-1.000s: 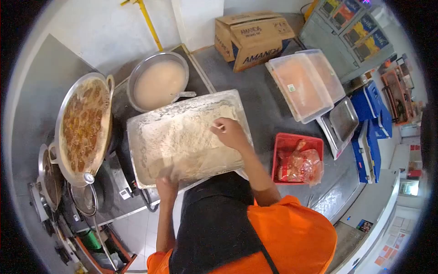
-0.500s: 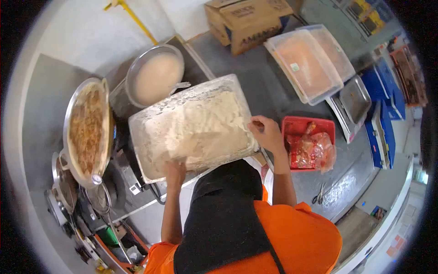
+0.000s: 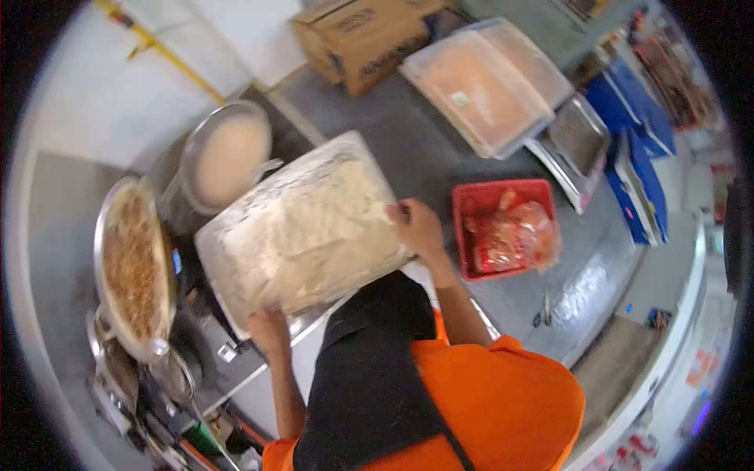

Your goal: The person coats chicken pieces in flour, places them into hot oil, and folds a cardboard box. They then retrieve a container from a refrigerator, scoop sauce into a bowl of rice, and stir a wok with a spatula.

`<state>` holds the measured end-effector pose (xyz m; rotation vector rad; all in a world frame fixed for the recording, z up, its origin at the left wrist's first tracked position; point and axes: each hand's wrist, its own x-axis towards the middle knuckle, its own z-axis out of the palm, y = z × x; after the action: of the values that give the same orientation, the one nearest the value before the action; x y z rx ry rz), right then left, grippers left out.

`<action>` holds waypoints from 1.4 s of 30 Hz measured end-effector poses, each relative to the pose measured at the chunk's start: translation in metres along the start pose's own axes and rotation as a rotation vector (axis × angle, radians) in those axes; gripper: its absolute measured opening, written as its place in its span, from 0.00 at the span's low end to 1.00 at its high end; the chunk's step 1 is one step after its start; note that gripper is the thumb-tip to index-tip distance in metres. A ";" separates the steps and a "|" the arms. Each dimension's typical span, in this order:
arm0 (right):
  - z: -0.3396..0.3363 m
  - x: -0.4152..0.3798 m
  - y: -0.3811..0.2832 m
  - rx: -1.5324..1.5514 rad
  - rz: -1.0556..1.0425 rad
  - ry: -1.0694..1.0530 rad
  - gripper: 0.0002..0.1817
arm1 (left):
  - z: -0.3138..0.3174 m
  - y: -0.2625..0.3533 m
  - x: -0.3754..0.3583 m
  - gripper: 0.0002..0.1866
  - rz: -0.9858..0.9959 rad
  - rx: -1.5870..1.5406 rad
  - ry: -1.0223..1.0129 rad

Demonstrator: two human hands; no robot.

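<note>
A clear plastic tub (image 3: pixel 206 243) lies in front of me, with pale flour (image 3: pixel 314 228) spread over its bottom. My left hand (image 3: pixel 269 330) is closed on the tub's rim at the near left corner. At the right end, my right hand (image 3: pixel 416 226) has its fingers curled over the rim. The fingertips of both hands are partly hidden or blurred. Behind the tub stands a metal pot (image 3: pixel 186 177) of pale liquid (image 3: pixel 232 161), with a handle sticking out over its edge. To the right of my right hand is a red basket (image 3: pixel 465 263) holding bagged raw meat (image 3: pixel 514 235).
A wide pan of browned frying food (image 3: pixel 132 271) stands at left, with strainers (image 3: pixel 171 377) below it. Lidded containers (image 3: pixel 479 86), a cardboard box (image 3: pixel 369 43) and a metal tray (image 3: pixel 580 133) sit at the back. Scissors (image 3: pixel 543 312) lie on the metal counter (image 3: pixel 585 290).
My left hand has moved out of the flour onto the tub's near left rim. My right hand has closed over the right rim. The whole view has turned and shifted.
</note>
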<state>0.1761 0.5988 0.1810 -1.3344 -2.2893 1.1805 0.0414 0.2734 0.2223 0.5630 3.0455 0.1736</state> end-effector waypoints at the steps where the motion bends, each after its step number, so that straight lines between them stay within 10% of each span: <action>1: 0.002 0.000 0.002 0.009 -0.025 0.015 0.29 | 0.022 -0.015 0.000 0.09 0.032 -0.035 0.056; 3: 0.000 0.001 0.001 0.051 -0.008 -0.040 0.29 | 0.036 -0.016 0.013 0.16 0.214 -0.518 0.094; 6: 0.003 0.004 0.006 0.069 -0.046 -0.047 0.29 | 0.040 -0.032 0.009 0.21 0.433 -0.017 -0.388; 9: 0.001 0.011 0.008 0.047 -0.040 -0.121 0.29 | 0.036 -0.039 -0.003 0.21 0.518 -0.017 -0.277; 14: 0.001 0.015 0.009 0.142 -0.033 -0.165 0.30 | -0.041 -0.017 0.011 0.18 0.228 -0.344 -0.445; 16: 0.011 0.018 0.022 0.118 -0.010 -0.075 0.29 | -0.050 -0.030 0.025 0.17 -0.121 -0.363 -0.286; 18: 0.006 0.013 0.015 0.118 0.024 -0.078 0.28 | -0.019 -0.056 0.037 0.21 -0.137 -0.270 0.442; 21: 0.004 0.006 0.007 0.162 0.071 -0.055 0.27 | 0.058 -0.126 0.052 0.23 -0.421 -0.210 0.422; 25: 0.017 -0.009 0.000 0.220 0.242 0.038 0.25 | 0.115 -0.204 0.058 0.23 0.040 -0.457 0.288; 26: 0.046 -0.009 0.030 0.149 0.068 0.200 0.26 | 0.151 -0.244 0.065 0.23 -0.209 -0.580 0.235; 28: 0.003 -0.028 -0.014 0.117 0.115 0.256 0.24 | 0.061 -0.160 0.044 0.21 -0.480 -1.484 -0.045; 30: -0.030 -0.033 -0.034 0.080 0.107 0.312 0.23 | 0.071 -0.171 0.026 0.14 -0.307 -1.506 0.125; 32: -0.068 -0.034 -0.036 0.046 0.055 0.335 0.25 | 0.042 -0.148 0.015 0.12 -0.549 -1.460 -0.218; 38: -0.194 -0.014 -0.055 0.039 -0.002 0.404 0.21 | -0.025 0.003 -0.005 0.11 -0.810 -2.091 -0.410; 42: -0.285 0.049 -0.056 -0.008 -0.066 0.543 0.25 | -0.069 0.107 -0.002 0.12 -0.562 -2.135 -0.579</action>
<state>0.2728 0.7736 0.3975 -1.3632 -1.9250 0.6762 0.0772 0.3644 0.3035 -0.3742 1.0044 2.0520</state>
